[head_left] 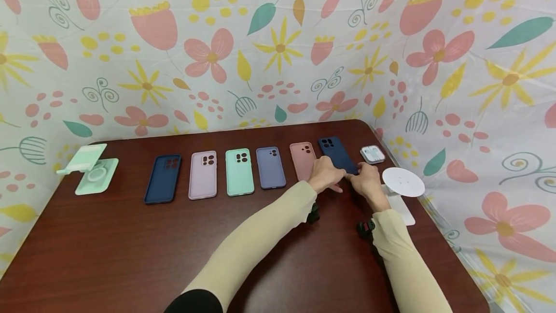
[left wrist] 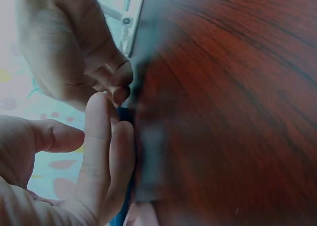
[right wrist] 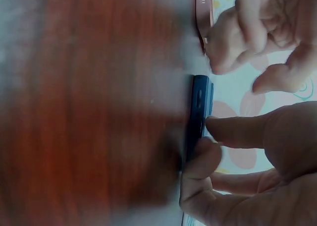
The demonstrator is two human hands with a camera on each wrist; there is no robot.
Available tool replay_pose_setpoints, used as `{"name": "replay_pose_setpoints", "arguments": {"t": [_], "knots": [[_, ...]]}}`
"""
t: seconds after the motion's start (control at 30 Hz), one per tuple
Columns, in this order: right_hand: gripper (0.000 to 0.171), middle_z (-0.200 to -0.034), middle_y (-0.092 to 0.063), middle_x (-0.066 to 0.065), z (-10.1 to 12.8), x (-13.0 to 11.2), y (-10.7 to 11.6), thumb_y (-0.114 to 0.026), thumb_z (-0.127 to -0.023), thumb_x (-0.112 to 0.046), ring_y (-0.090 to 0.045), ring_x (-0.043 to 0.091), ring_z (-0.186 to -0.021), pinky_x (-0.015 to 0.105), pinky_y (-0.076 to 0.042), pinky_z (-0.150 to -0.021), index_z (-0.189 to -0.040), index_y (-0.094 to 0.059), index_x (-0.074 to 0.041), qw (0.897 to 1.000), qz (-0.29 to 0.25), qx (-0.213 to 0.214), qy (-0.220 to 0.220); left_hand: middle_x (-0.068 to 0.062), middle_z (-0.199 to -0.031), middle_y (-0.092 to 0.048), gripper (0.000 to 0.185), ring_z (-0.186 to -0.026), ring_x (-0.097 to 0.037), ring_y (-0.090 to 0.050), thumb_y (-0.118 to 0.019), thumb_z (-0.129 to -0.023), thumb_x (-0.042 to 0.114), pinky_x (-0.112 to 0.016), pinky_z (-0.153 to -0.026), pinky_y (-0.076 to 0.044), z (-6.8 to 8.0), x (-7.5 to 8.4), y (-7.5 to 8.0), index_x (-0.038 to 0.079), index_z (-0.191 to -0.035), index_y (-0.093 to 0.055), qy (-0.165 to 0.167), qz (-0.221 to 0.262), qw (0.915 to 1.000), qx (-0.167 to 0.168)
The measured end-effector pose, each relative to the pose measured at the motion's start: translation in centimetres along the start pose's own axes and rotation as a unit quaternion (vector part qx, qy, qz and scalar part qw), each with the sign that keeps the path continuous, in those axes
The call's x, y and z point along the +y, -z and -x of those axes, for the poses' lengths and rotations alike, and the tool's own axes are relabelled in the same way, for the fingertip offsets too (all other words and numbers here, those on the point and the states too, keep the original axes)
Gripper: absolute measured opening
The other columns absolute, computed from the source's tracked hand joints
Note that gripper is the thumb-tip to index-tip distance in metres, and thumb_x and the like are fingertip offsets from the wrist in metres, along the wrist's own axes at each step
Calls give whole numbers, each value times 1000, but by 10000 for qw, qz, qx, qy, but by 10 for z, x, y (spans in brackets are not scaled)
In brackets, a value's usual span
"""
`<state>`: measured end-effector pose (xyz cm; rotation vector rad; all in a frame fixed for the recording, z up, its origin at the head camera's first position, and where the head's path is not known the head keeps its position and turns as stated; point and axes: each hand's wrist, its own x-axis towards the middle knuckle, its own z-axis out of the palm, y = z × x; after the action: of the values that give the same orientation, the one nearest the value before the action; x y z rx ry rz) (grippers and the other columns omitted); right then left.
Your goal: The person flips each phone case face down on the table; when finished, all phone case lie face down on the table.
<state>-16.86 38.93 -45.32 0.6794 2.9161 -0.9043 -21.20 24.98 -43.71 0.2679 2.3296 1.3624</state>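
A dark blue phone case (head_left: 338,154) lies flat, back up, near the table's right end. My right hand (head_left: 367,181) pinches its near right corner; in the right wrist view, thumb and fingers meet at the edge of the dark blue case (right wrist: 198,104). My left hand (head_left: 326,174) is by the case's near left side, its fingers loosely extended and holding nothing; the left wrist view shows the left hand (left wrist: 94,171) with its thumb apart. Next to it lies a pink phone case (head_left: 301,156), partly hidden by that hand.
Leftward in the row lie a blue-violet case (head_left: 271,168), a mint case (head_left: 240,173), a lilac case (head_left: 202,175) and another dark blue case (head_left: 162,182). A white earphone box (head_left: 372,154) and white stand (head_left: 403,182) are at right, a mint folding stand (head_left: 93,170) at far left.
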Motion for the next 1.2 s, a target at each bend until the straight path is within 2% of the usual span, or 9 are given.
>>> {"name": "replay_pose_setpoints", "arguments": {"t": [0.23, 0.33, 0.37, 0.53, 0.6, 0.7, 0.87, 1.0, 1.2], "knots": [[69, -131, -52, 33, 12, -7, -3, -63, -98, -28, -47, 46, -127, 58, -42, -107, -150, -35, 9, 9988, -238, 350, 260, -9, -51, -60, 36, -59, -25, -75, -70, -93, 18, -41, -66, -63, 10, -6, 26, 5, -61, -60, -556, -315, 9979, -135], [69, -129, -56, 31, 16, -14, -4, -65, -97, -29, -51, 47, -124, 58, -43, -106, -150, -37, 7, 9971, -267, 445, 556, -6, -46, -57, 37, -56, -21, -74, -73, -92, 19, -39, -64, -63, 13, -11, 40, 5, -59, -61, -734, -676, 9950, -44], [69, -128, -58, 31, 17, -17, -4, -66, -97, -29, -52, 47, -124, 59, -43, -106, -150, -38, 6, 9966, -266, 436, 652, -6, -46, -57, 36, -56, -19, -74, -73, -91, 19, -37, -69, -63, 14, -12, 44, 4, -60, -62, -771, -859, 9933, -17], [72, -126, -62, 27, 20, -30, -9, -68, -95, -32, -60, 43, -116, 57, -46, -105, -150, -39, 4, 9950, -222, 225, 951, -2, -47, -63, 32, -52, -16, -71, -75, -88, 23, -25, -59, -57, 16, -24, 62, 9, -60, -67, -1050, -1692, 9794, 336], [73, -125, -64, 25, 20, -34, -12, -69, -95, -32, -65, 39, -109, 56, -49, -102, -151, -39, 4, 9942, -230, 134, 1042, -1, -46, -62, 33, -49, -16, -70, -77, -85, 25, -23, -47, -51, 17, -28, 67, 12, -58, -64, -1089, -1854, 9754, 491], [75, -122, -67, 23, 21, -38, -17, -70, -94, -34, -69, 34, -101, 54, -52, -99, -151, -39, 3, 9934, -240, -26, 1119, -2, -47, -63, 32, -48, -16, -69, -80, -85, 30, -22, -46, -50, 19, -33, 72, 11, -63, -66, -1017, -1967, 9736, 548], [75, -118, -69, 19, 19, -45, -25, -72, -92, -36, -68, 32, -102, 50, -53, -96, -150, -41, 3, 9924, -112, -239, 1200, -7, -57, -64, 36, -48, -18, -70, -82, -83, 40, -23, -50, -54, 21, -37, 80, 7, -76, -68, -666, -1992, 9770, 369], [73, -115, -69, 19, 17, -49, -29, -74, -91, -33, -66, 33, -104, 48, -53, -95, -147, -44, 4, 9911, 65, -357, 1284, -7, -65, -66, 29, -49, -18, -71, -84, -83, 33, -24, -56, -57, 22, -39, 82, 8, -80, -71, -483, -1838, 9817, 112], [74, -117, -66, 22, 14, -56, -34, -76, -89, -33, -61, 35, -110, 48, -52, -95, -143, -47, 8, 9881, 402, -706, 1304, -6, -65, -68, 23, -48, -14, -70, -83, -84, 26, -24, -57, -57, 20, -44, 81, 8, -78, -71, -495, -1889, 9807, -70]]}}
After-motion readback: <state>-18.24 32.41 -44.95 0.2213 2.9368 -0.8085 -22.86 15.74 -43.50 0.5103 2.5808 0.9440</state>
